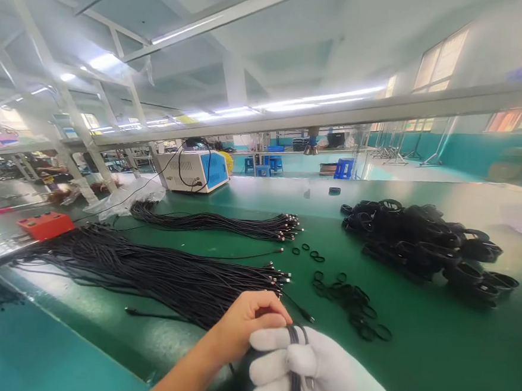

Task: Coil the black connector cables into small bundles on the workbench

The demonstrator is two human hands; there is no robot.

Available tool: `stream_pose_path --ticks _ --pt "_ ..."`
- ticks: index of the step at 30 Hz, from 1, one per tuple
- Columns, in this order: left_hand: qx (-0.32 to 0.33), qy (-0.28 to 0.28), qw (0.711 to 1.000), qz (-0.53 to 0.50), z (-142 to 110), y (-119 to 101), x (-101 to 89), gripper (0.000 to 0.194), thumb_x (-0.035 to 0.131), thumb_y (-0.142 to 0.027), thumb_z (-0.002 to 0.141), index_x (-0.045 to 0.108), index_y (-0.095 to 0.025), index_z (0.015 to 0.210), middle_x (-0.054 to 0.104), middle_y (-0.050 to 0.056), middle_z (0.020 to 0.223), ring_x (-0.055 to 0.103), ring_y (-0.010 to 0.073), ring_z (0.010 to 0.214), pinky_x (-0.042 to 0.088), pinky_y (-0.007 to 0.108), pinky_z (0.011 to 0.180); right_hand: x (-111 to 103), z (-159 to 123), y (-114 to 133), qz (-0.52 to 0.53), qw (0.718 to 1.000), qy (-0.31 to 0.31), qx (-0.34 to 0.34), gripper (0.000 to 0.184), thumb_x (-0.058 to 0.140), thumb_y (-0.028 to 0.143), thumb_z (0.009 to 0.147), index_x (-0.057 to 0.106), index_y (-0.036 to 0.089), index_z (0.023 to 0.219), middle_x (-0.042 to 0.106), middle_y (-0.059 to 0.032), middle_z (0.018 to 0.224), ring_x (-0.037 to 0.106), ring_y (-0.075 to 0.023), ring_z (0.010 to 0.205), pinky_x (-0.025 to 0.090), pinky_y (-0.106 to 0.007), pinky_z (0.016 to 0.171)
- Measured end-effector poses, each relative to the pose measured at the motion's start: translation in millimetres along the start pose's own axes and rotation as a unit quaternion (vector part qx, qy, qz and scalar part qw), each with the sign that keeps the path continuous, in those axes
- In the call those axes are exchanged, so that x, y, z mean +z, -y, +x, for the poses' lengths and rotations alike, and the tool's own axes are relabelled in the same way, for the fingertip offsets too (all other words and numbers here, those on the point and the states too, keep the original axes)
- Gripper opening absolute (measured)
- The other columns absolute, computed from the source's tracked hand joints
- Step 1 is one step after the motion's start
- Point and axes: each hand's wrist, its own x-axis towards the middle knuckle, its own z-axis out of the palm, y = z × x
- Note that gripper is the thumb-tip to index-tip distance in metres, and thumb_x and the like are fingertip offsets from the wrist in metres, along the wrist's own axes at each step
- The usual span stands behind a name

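Observation:
My left hand [245,325], bare, is closed in a pinch on a black cable [294,364] at the bottom centre. My right hand [315,372], in a white glove, is wrapped round the same cable, which is folded into a loop between the two hands. Both hands hover over the green table [433,350]. Just beyond them lies a large bundle of black cables [157,271] with metal-tipped plugs pointing right.
A second cable bundle [214,222] lies further back. Small black rings [352,303] are scattered to the right of the hands, and a pile of coiled black cables [423,239] sits at the far right. A white and blue machine [193,170] and a red box [47,225] stand at the left.

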Motion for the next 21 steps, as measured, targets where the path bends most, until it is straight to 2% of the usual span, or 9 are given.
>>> stream_pose_path --ticks 1,3,6,8,10,13,15,18,21 --pt "-0.004 -0.011 1.0 0.02 -2.1 7.6 2.1 0.019 0.049 -0.023 0.084 0.067 -0.015 0.082 0.066 0.003 0.079 0.058 0.015 0.074 0.043 0.023 0.065 0.8 0.1 1.8 -0.005 0.999 -0.016 -0.033 0.039 0.076 0.023 0.062 0.042 0.017 0.081 0.023 0.0063 0.065 0.028 -0.007 0.056 0.02 -0.023 0.057" --pt "-0.016 -0.043 0.989 0.138 -10.4 20.3 4.6 0.024 0.042 -0.022 0.087 0.066 -0.018 0.085 0.066 0.002 0.082 0.059 0.0158 0.076 0.043 0.024 0.066 1.4 -1.3 8.6 -0.015 0.992 -0.057 -0.108 0.037 0.073 0.024 0.067 0.046 0.015 0.091 0.024 0.0055 0.067 0.029 -0.0081 0.059 0.024 -0.026 0.06" --pt "-0.022 -0.111 0.929 0.352 -29.0 32.0 11.2 0.026 0.038 -0.022 0.089 0.063 -0.022 0.086 0.065 0.002 0.082 0.058 0.0165 0.073 0.04 0.026 0.065 -0.4 -4.9 22.5 -0.034 0.976 -0.094 -0.195 0.027 0.068 0.024 0.075 0.05 0.014 0.093 0.027 0.0043 0.069 0.031 -0.0092 0.063 0.027 -0.028 0.063" --pt "0.024 -0.127 0.893 0.431 -40.3 33.6 21.8 0.025 0.037 -0.019 0.088 0.062 -0.023 0.086 0.064 0.001 0.079 0.057 0.0164 0.068 0.037 0.027 0.063 -3.0 -6.1 28.4 -0.051 0.968 -0.106 -0.22 0.02 0.065 0.024 0.078 0.052 0.014 0.089 0.032 0.0034 0.07 0.035 -0.0098 0.064 0.03 -0.029 0.065" --pt "0.099 -0.135 0.87 0.463 -46.8 29.6 35.2 0.023 0.038 -0.016 0.086 0.059 -0.023 0.078 0.061 0.001 0.071 0.053 0.0163 0.061 0.034 0.029 0.058 -5.9 -6.2 28.2 -0.078 0.96 -0.137 -0.231 0.019 0.064 0.023 0.079 0.054 0.014 0.092 0.042 0.0009 0.074 0.042 -0.0114 0.068 0.034 -0.032 0.07" --pt "0.176 -0.138 0.851 0.475 -47.5 14.5 44.8 0.02 0.043 -0.015 0.084 0.054 -0.021 0.069 0.057 -0.001 0.064 0.05 0.0152 0.055 0.029 0.03 0.054 -7.2 -6.3 18.2 -0.154 0.948 -0.207 -0.185 0.027 0.063 0.025 0.08 0.056 0.016 0.105 0.055 -0.0043 0.087 0.05 -0.0142 0.078 0.036 -0.034 0.077" --pt "0.194 -0.116 0.849 0.478 -46.8 1.2 37.8 0.017 0.051 -0.021 0.085 0.053 -0.02 0.069 0.058 -0.002 0.065 0.05 0.014 0.057 0.029 0.029 0.056 -5.2 -7.2 10.2 -0.206 0.948 -0.217 -0.111 0.024 0.063 0.025 0.08 0.059 0.013 0.101 0.058 -0.0068 0.089 0.051 -0.0143 0.077 0.037 -0.031 0.073" --pt "0.187 -0.065 0.862 0.467 -50.2 -16.7 14.3 0.016 0.059 -0.03 0.084 0.056 -0.02 0.072 0.06 -0.003 0.071 0.051 0.0129 0.064 0.031 0.028 0.059 -1.7 -9.2 0.6 -0.224 0.963 -0.15 -0.015 0.019 0.065 0.024 0.077 0.062 0.007 0.084 0.057 -0.0079 0.078 0.051 -0.0137 0.069 0.036 -0.03 0.068" --pt "0.15 -0.018 0.914 0.376 -53.7 -23.4 -4.4 0.008 0.06 -0.023 0.083 0.061 -0.02 0.076 0.062 -0.003 0.077 0.054 0.0115 0.072 0.036 0.024 0.066 -3.5 -10.0 -8.3 -0.148 0.985 -0.078 0.048 0.021 0.066 0.024 0.075 0.059 0.008 0.086 0.049 -0.0023 0.068 0.048 -0.0115 0.063 0.037 -0.031 0.067"
